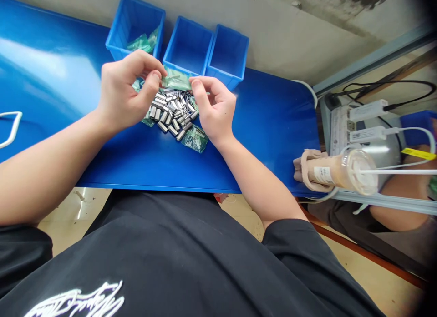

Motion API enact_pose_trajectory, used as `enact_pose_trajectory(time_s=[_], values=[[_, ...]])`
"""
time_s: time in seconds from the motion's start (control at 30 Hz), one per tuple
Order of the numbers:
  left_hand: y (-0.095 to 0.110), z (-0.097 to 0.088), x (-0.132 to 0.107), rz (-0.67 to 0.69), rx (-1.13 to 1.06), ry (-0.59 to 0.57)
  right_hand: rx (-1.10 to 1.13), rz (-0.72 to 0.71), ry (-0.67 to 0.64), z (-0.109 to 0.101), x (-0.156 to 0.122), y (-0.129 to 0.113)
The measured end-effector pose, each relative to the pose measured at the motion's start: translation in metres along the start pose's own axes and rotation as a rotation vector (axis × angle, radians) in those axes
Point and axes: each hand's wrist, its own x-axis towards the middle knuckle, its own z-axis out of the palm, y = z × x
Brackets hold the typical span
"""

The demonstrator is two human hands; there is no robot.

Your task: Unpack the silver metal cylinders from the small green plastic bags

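Between my two hands a small green-tinted plastic bag [176,79] is stretched out, with thin pale pieces showing faintly inside. My left hand [131,89] pinches its left end between thumb and fingers. The right end is pinched by my right hand [214,105]. Under the bag lies a pile of small metal blocks and thin pins [172,110] on the blue table. Another green bag [195,138] with metal pieces in it rests at the pile's near right edge. More green plastic shows at the pile's left, partly hidden by my left hand.
Three blue bins stand along the wall: the left bin [114,32] holds green bags, beside the middle bin [187,44] and the right bin [228,51]. A drink cup [327,170] in a cardboard holder sits at the table's right end, near a metal frame and white cables.
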Motion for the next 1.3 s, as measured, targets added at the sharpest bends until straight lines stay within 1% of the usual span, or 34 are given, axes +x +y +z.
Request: enact_pose_trajectory(time_s=[0.13,0.33,0.43,0.57,0.63,0.77,0.83,0.97,1.07,1.2,1.3], values=[[-0.003,0.001,0.001,0.048,0.006,0.008,-0.014,-0.029,-0.013,-0.001,-0.001,0.005],[-0.003,0.002,0.002,0.030,0.000,-0.017,-0.010,-0.015,-0.008,-0.001,-0.001,0.006],[-0.002,0.002,0.003,-0.003,0.012,-0.026,-0.001,-0.026,-0.011,0.000,-0.001,0.006],[-0.004,0.005,0.003,0.015,-0.078,0.051,0.007,-0.006,-0.026,0.000,-0.002,0.006],[-0.005,0.006,0.003,0.012,-0.089,0.057,-0.001,0.015,-0.041,0.000,-0.003,0.004],[0.000,0.005,0.002,-0.044,-0.036,0.026,-0.023,0.011,-0.040,-0.001,-0.003,0.001],[0.003,0.003,0.001,-0.051,-0.034,0.002,-0.039,-0.004,-0.043,-0.001,-0.003,0.000],[0.005,-0.001,0.001,-0.042,0.000,-0.036,-0.052,-0.019,-0.078,-0.001,-0.004,-0.001],[0.003,-0.001,0.002,-0.034,0.013,-0.070,-0.017,-0.035,-0.073,0.000,-0.004,-0.003],[0.002,0.001,0.003,-0.047,-0.028,-0.098,0.002,-0.040,-0.074,-0.001,-0.004,-0.006],[0.002,0.002,0.002,-0.005,-0.054,-0.099,0.004,-0.044,-0.083,-0.002,-0.003,-0.008]])
